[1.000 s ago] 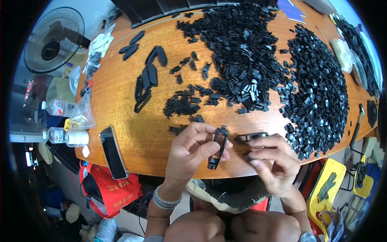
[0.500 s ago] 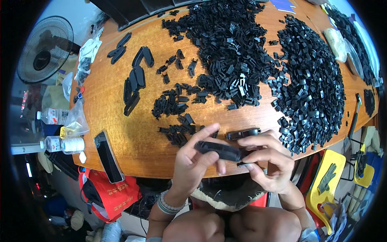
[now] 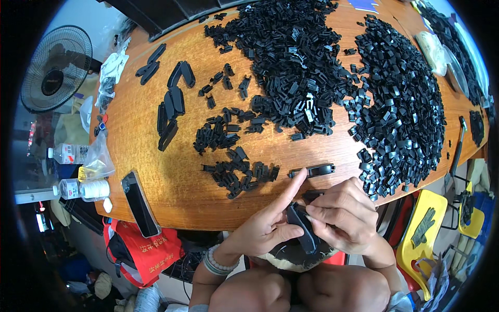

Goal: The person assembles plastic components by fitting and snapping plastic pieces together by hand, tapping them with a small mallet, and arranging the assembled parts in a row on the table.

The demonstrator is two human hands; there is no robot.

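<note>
The black elongated shell (image 3: 302,229) sits between the two hands at the near edge of the wooden table (image 3: 138,135), tilted, with its lower end leaning right. The left hand (image 3: 270,227) is clamped on it, thumb pressed to its left side and forefinger stretched out past its upper end. The right hand (image 3: 345,214) has its thumb and fingertips at its upper right edge; I cannot tell whether they close on the shell itself or on a small part.

Beyond the shell lies a similar black frame (image 3: 319,170) on the wood. Farther left of the shell is a loose cluster of small black clips (image 3: 239,177); well beyond it spreads a dense clip heap (image 3: 296,67), and to its right a mound of glossy black caps (image 3: 403,109).

For good handling, the left thumb should keep the shell from twisting while the right fingertips work close to its end. Even pressure, square to the edge, seems safer than prying, since thin plastic may flex or slip.
</note>
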